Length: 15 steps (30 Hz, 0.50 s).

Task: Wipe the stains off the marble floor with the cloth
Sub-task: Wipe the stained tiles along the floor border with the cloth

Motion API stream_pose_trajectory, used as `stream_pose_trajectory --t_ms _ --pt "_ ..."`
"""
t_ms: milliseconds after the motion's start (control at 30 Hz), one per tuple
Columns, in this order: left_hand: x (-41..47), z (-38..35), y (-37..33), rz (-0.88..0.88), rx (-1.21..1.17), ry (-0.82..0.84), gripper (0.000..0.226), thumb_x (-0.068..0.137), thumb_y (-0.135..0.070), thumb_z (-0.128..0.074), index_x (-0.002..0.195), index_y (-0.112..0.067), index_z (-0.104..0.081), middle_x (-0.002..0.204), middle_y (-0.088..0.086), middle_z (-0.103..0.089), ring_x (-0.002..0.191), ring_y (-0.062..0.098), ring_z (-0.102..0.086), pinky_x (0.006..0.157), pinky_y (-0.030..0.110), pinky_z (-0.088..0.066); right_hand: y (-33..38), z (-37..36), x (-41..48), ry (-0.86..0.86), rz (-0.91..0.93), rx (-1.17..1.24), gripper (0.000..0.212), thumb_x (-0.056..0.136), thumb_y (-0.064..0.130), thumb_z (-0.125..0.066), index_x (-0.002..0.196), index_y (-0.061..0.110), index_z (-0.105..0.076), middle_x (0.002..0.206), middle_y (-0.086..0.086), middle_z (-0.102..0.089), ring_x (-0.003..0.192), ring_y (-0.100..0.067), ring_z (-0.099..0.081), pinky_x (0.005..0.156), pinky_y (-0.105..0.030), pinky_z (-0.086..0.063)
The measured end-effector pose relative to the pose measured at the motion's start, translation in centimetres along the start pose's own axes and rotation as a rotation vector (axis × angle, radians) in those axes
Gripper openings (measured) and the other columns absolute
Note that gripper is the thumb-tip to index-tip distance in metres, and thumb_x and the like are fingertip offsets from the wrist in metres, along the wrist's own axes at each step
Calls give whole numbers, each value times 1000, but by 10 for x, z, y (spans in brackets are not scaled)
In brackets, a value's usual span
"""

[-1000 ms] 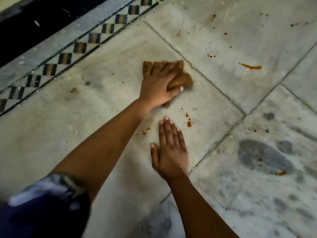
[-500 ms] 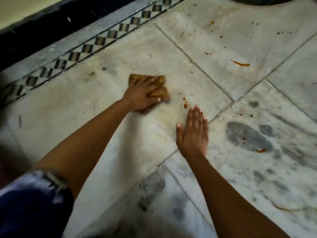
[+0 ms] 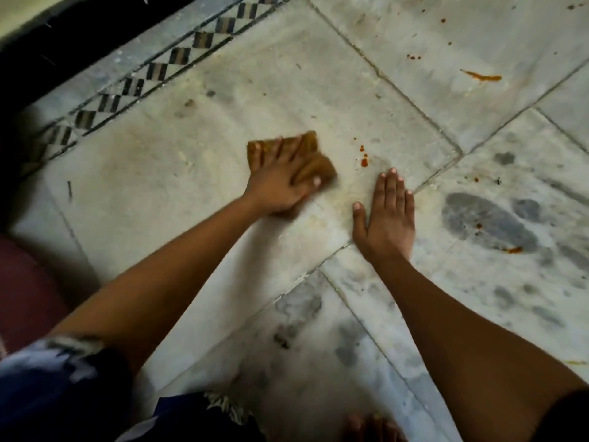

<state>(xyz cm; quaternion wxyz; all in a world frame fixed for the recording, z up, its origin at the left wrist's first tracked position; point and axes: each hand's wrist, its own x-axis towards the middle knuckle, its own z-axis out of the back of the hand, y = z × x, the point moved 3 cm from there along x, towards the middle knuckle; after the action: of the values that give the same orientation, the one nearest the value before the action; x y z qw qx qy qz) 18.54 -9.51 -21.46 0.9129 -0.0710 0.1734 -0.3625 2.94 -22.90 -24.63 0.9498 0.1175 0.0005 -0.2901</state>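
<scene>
A folded brown cloth (image 3: 310, 143) lies on the pale marble floor (image 3: 178, 193). My left hand (image 3: 280, 186) presses it down, fingers spread over the top, thumb tucked against a bunched fold. To its right my right hand (image 3: 389, 218) rests flat on the floor, fingers straight and holding nothing. Red-orange drops (image 3: 364, 161) sit just beyond my right fingertips, between the two hands. An orange streak (image 3: 483, 77) and small specks (image 3: 412, 56) mark the far slab, and a smear (image 3: 513, 249) lies on the grey-veined slab at right.
A black-and-white checked border strip (image 3: 159, 71) runs along the far left, with a dark band behind it. A maroon shape (image 3: 25, 282) sits at the left edge. Toes (image 3: 373, 425) show at the bottom. Dark grout lines cross the slabs.
My left hand has drawn the cloth back toward me and then slid it right, nearer the red drops. My right hand has shifted right along the grout line and stays flat.
</scene>
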Motion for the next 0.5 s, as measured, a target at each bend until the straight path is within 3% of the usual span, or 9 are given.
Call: stream_pose_trajectory --t_ms 100,200,300,367,500 --pt "-33 -6 49 -60 126 -10 75 76 -76 -18 144 -48 -5 160 -5 -4 146 24 -2 112 56 5 -1 0 -1 -5 3 9 71 92 47 -15 149 5 -8 157 -14 -7 146 -24 -4 117 -35 3" --pt "-22 11 115 274 99 -71 70 84 -73 -23 146 -45 -8 160 -4 -2 146 28 -1 111 59 4 -2 0 -1 -6 5 5 70 93 47 -16 149 5 -6 158 -14 -6 146 -24 -2 117 -34 3" --pt "-2 21 112 526 -33 -103 66 90 -66 -29 148 -38 -13 160 0 1 145 31 4 110 63 9 0 0 0 -10 11 8 70 93 46 -17 149 5 -7 158 -14 -7 146 -24 -3 117 -34 4" --pt "-2 8 77 419 -1 -75 70 88 -69 -27 149 -37 -13 160 3 -1 145 34 3 108 63 11 0 0 0 -5 14 11 70 93 46 -18 149 4 -7 158 -14 -6 146 -24 -2 117 -34 4" --pt "-66 -27 22 -98 151 -37 71 80 -73 -21 144 -45 -6 159 0 -5 145 33 -1 109 60 9 -1 -1 0 -13 19 3 70 93 46 -17 149 4 -7 158 -14 -6 146 -24 -2 117 -35 3"
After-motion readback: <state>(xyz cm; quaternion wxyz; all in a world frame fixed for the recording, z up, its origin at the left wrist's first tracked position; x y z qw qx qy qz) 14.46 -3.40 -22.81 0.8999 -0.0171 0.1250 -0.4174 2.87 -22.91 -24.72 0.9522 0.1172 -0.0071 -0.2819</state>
